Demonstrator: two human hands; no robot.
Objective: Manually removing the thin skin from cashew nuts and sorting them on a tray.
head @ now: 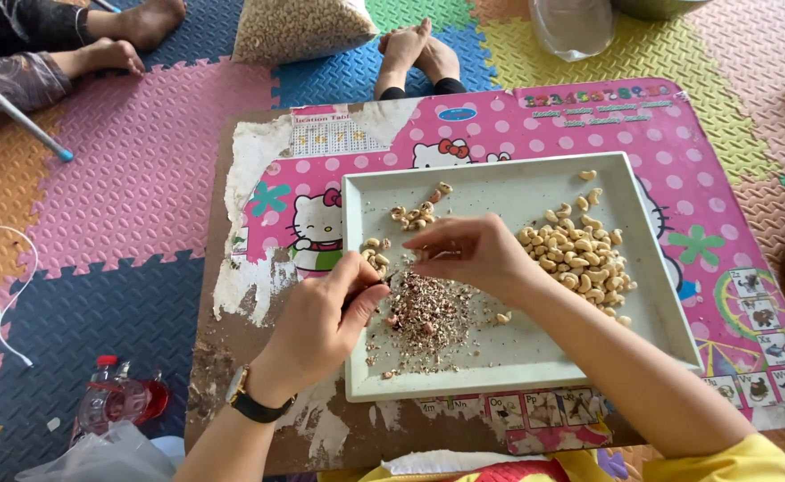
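Hands meeting over tray (643, 295): left hand (321, 326) pinched around small dark tool, right hand (473, 254) fingertips closed on one cashew above husk pile (424, 317). Light, brittle, probably slippery; best gripped gently across curved sides.

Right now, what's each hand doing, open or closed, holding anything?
Left hand: fingers closed, pinching something small and dark over the tray; what it is cannot be told.
Right hand: fingers pinched together; contents cannot be told.
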